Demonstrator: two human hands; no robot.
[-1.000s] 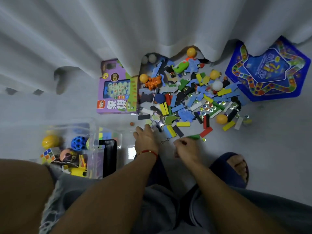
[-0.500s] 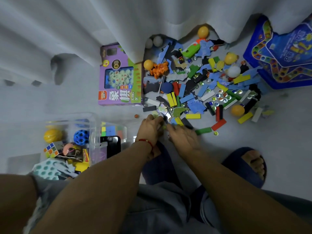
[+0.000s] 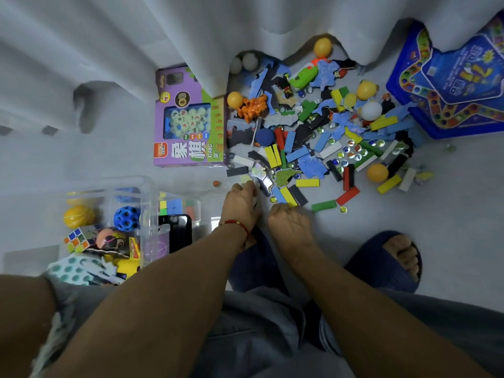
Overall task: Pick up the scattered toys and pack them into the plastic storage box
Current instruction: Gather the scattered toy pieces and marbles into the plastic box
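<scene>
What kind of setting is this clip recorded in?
Probably a room in a home, on the floor beside a window or doorway: a white curtain hangs to the floor, toys lie scattered below it, and a clear plastic storage box holds more toys.

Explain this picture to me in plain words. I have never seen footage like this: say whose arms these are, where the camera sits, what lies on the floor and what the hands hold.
There is no machine here: a person wears a camera on the head, looking down at their own arms.

The left hand, with a red cord at the wrist, and the right hand reach the near edge of a toy pile on the floor: coloured blocks, balls, marbles and puzzle pieces. Their fingers curl among the pieces; what each holds is hidden.

Left of the pile lies a purple game box. Nearer stands the clear plastic storage box, already holding some toys. A blue game board lies at the far right.
</scene>
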